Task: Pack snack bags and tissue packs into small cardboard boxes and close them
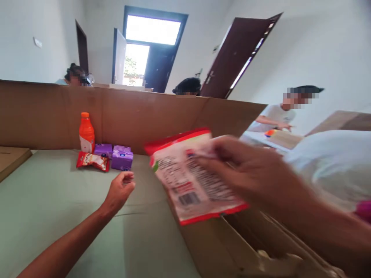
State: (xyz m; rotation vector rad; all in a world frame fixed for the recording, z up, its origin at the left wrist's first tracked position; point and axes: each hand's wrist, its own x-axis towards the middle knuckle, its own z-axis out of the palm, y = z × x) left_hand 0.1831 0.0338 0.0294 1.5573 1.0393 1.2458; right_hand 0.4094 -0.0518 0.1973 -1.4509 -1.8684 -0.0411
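Note:
My right hand (246, 170) is closed on a red and white snack packet (188, 181), held up over the table's right side with its printed back and barcode facing me. The hand and packet are smeared by motion. My left hand (120, 189) hovers over the green table (43, 204) with its fingers loosely curled and nothing in it. Beyond the left hand, by the cardboard wall, stand an orange bottle (86, 133), two purple packs (117, 154) and another red snack packet (92, 160).
A brown cardboard wall (145, 112) runs round the back of the table. An open cardboard box (249, 247) sits low at the right. Other people sit beyond the wall, one at the right (278, 114) working at another table. Doors stand open behind.

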